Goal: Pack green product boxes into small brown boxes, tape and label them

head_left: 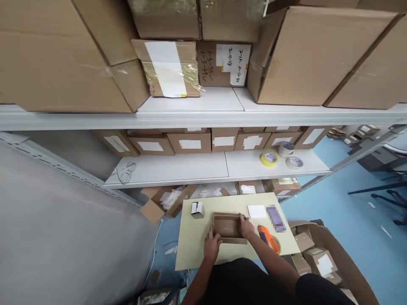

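A shallow brown cardboard box, open at the top and with nothing visible inside, lies on a pale yellow table. My left hand grips its near left corner. At the right end, my right hand holds the box wall, fingers over the edge. To the right are an orange tape dispenser with yellow tape, a stack of white paper and a blurred purple item. A small carton with white on its top stands at the table's far left.
Behind the table rises a white shelf with labelled cardboard boxes, tape rolls and glasses. Large cartons fill the upper shelf. An open carton is below left; a big bin of boxes stands right.
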`<state>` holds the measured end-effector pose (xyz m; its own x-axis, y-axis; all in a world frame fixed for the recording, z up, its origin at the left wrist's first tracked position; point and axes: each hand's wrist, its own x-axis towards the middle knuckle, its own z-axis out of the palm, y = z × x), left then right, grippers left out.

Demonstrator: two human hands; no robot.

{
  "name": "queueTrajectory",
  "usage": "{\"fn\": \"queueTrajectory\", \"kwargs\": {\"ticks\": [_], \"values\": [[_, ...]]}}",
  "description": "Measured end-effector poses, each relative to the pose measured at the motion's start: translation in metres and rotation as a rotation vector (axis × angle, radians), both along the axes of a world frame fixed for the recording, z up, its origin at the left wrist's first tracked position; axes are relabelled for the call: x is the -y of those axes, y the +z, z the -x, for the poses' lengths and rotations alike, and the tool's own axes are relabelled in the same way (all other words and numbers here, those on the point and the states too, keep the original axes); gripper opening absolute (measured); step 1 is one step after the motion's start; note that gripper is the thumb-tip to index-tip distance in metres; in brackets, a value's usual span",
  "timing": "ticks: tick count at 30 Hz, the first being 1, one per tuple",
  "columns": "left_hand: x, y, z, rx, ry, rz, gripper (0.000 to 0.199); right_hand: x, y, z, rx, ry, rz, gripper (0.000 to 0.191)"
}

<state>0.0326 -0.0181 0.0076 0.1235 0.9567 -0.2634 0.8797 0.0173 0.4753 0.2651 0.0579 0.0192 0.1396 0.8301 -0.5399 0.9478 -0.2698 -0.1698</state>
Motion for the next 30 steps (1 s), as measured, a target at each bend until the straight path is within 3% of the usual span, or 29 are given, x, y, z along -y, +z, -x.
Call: {"fn": "queueTrajectory", "kwargs": {"ticks": [6,10,13,16,19,24,30], "values": [[-0.008,0.002,0.000,-0.026,0.019,0.173,0.024,-0.006,-0.007,-0.006,-0.093,0.029,0.037,0.055],[-0.007,0.026,-0.002,-0.004,0.056,0.198,0.023,-0.005,0.006,-0.012,-0.161,0.115,0.029,0.049],[0.013,0.048,-0.004,0.012,0.151,0.125,0.021,-0.002,0.025,-0.015,-0.195,0.212,-0.022,0.049],[0.054,0.060,-0.013,0.037,0.266,0.015,0.021,0.005,0.047,-0.011,-0.193,0.317,-0.103,0.045],[0.109,0.063,-0.032,0.058,0.412,-0.132,0.023,0.019,0.067,0.000,-0.209,0.442,-0.170,0.039],[0.200,0.067,-0.055,0.047,0.732,-0.248,0.017,0.062,0.096,0.029,-0.264,0.658,-0.194,0.038],[0.305,0.080,-0.045,0.052,1.004,-0.406,0.009,0.131,0.101,0.075,-0.480,0.913,-0.161,0.067]]}}
